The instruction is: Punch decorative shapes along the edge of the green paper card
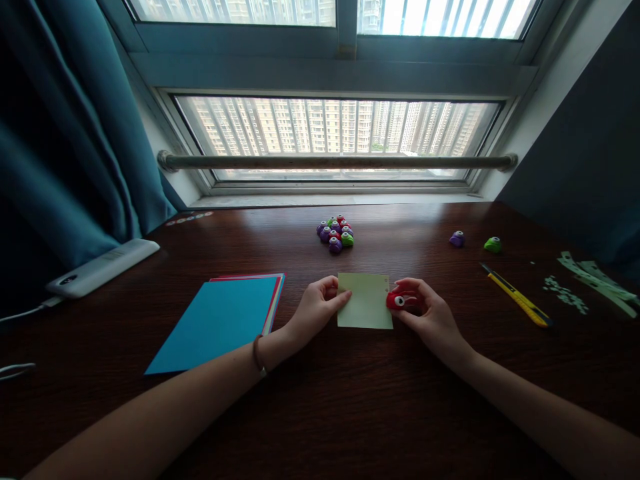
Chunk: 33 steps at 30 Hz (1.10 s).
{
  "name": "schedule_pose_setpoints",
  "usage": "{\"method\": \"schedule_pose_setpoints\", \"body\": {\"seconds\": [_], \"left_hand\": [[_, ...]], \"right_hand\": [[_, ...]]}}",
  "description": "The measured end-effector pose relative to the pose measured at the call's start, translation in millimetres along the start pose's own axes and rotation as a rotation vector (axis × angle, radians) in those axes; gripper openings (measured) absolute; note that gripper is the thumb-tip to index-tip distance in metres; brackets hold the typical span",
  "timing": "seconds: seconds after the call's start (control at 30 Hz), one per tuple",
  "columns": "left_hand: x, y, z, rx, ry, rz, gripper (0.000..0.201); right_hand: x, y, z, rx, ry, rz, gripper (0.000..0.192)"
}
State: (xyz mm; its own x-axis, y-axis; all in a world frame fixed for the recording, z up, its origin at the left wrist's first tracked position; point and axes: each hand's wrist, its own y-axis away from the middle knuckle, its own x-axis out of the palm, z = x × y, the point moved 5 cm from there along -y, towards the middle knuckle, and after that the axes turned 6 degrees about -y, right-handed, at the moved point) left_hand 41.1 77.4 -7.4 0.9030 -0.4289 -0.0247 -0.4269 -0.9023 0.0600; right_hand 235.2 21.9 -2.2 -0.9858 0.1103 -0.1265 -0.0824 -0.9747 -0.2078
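A pale green square of paper (364, 301) lies on the dark wooden desk (320, 400). My left hand (316, 311) pinches its left edge. My right hand (429, 313) grips a small red paper punch (399, 301) pushed onto the paper's right edge. A few small holes show along the paper's upper right edge.
A stack of coloured sheets, blue on top (220, 320), lies to the left. A cluster of small punches (335, 233) sits behind the paper. A purple punch (457, 239), a green punch (493, 245), a yellow utility knife (517, 299) and paper scraps (567, 295) lie to the right. A white device (103, 267) rests far left.
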Motion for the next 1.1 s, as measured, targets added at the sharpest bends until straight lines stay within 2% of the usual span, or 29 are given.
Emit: {"method": "schedule_pose_setpoints", "body": {"seconds": [0.67, 0.83, 1.0, 1.1], "left_hand": [[4.5, -0.1, -0.3, 0.053, -0.138, 0.055, 0.026], [4.3, 2.8, -2.6, 0.093, -0.298, 0.044, 0.021], [-5.3, 3.3, -4.8, 0.147, -0.567, -0.079, 0.019], [-6.3, 3.1, -7.5, 0.169, -0.695, -0.104, 0.022]], "right_hand": [[4.0, 2.8, 0.4, 0.016, -0.015, 0.064, 0.035], [3.6, 0.0, -1.8, 0.059, -0.049, 0.092, 0.036], [3.8, -4.6, -4.5, 0.088, -0.088, 0.152, 0.039], [3.2, -6.4, -5.4, 0.097, -0.09, 0.177, 0.039]]}}
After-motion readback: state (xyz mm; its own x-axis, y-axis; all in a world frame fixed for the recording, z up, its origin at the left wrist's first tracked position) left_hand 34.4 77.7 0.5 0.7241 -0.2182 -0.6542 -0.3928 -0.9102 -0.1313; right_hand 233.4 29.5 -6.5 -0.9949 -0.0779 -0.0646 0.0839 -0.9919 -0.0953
